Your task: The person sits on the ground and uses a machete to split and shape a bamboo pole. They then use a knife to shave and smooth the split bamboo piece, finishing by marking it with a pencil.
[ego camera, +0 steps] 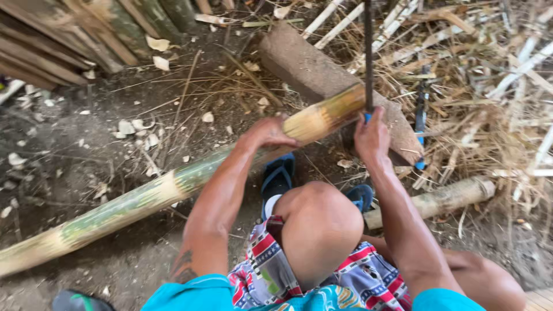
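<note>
A long green and yellow bamboo pole (144, 198) lies slantwise across the dirt ground (69, 144), its far end propped on a brown wooden block (311, 66) that sits just beyond the fingers of both hands. The left hand (266, 133) rests on top of the pole near that raised end, fingers curled down over it and pressing it in place. Just to the right of those fingers, the right hand (371, 137) is wrapped tightly around the blue handle of a saw (368, 57), whose thin dark blade rises straight away from the fingers and meets the pole at its cut end on the block. To the right of the right hand's fingers a heap of dry straw and split pale strips (489, 86) covers the ground, with a second blue-handled tool (421, 118) lying in it close by. Below and right of the fingers a shorter pale log (443, 198) lies on the dirt. Far to the left of the fingers, a stack of dark poles (63, 40) lies in the corner. Between the hands and the person's bare knee, blue sandals (278, 175) show under the pole. Pale chips (135, 126) are scattered on the ground left of the left hand.
</note>
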